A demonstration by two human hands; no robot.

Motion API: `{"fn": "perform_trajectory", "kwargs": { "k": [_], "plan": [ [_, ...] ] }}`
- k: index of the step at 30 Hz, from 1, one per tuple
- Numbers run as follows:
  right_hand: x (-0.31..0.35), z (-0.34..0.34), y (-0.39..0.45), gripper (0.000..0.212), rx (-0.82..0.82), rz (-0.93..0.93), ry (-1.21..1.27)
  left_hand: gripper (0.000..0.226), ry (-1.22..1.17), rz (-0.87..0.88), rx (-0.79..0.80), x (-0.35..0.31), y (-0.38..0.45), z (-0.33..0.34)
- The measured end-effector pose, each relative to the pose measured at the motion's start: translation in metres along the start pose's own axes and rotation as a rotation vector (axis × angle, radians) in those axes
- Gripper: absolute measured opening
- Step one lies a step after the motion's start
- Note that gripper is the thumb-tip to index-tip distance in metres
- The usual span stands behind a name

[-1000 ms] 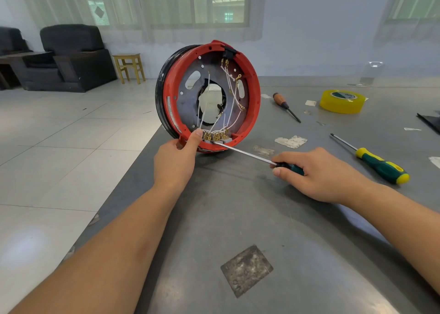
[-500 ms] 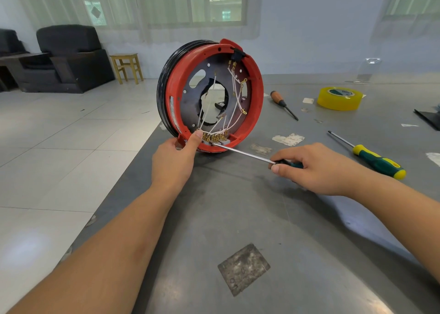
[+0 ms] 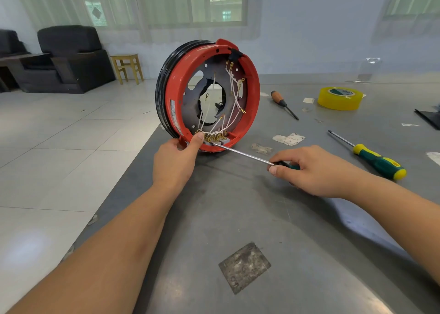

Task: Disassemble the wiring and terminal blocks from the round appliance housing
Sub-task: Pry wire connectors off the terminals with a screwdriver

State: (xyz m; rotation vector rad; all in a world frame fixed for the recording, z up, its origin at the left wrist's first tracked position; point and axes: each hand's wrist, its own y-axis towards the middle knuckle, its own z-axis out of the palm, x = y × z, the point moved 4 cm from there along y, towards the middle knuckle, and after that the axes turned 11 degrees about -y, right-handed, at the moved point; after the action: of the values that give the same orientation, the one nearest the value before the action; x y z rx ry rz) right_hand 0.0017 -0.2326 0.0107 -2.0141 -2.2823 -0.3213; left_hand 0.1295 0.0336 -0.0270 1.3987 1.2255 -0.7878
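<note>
The round red and black housing (image 3: 173, 92) stands on its edge near the table's left side, open face towards me. White wires (image 3: 234, 94) with brass ring lugs run across its dark inner plate down to a grey terminal block (image 3: 217, 140) with brass terminals at the bottom rim. My left hand (image 3: 173, 161) grips the lower rim, thumb pressed beside the terminals. My right hand (image 3: 314, 170) holds a long screwdriver (image 3: 242, 155) by its handle, the tip resting at the terminal block.
On the grey metal table (image 3: 262, 218) lie a green and yellow screwdriver (image 3: 378, 161), a small brown-handled screwdriver (image 3: 282, 103), a yellow tape roll (image 3: 340, 98) and paper scraps (image 3: 288, 138). The table's left edge drops to a tiled floor.
The housing has tilted slightly more upright and turned a little. Both hands keep their holds, and the screwdriver tip stays at the terminal block.
</note>
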Motion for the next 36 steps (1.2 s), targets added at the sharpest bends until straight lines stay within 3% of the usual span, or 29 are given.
{"fn": "perform_trajectory", "kwargs": {
  "k": [10, 22, 30, 36],
  "plan": [
    [0.011, 0.008, -0.004, 0.013, 0.136, 0.111, 0.44, 0.059, -0.041, -0.033, -0.016, 0.0, 0.0, -0.003],
    [0.02, 0.016, -0.006, 0.029, 0.362, 0.221, 0.903, 0.07, -0.062, -0.032, 0.0, -0.003, -0.004, -0.002],
    [0.019, 0.017, -0.005, 0.028, 0.345, 0.209, 0.881, 0.078, -0.064, -0.027, -0.021, -0.002, -0.001, -0.003],
    [0.012, 0.011, -0.001, 0.018, 0.187, 0.168, 0.636, 0.078, -0.052, -0.045, -0.042, -0.002, -0.001, -0.004]
  ]
}}
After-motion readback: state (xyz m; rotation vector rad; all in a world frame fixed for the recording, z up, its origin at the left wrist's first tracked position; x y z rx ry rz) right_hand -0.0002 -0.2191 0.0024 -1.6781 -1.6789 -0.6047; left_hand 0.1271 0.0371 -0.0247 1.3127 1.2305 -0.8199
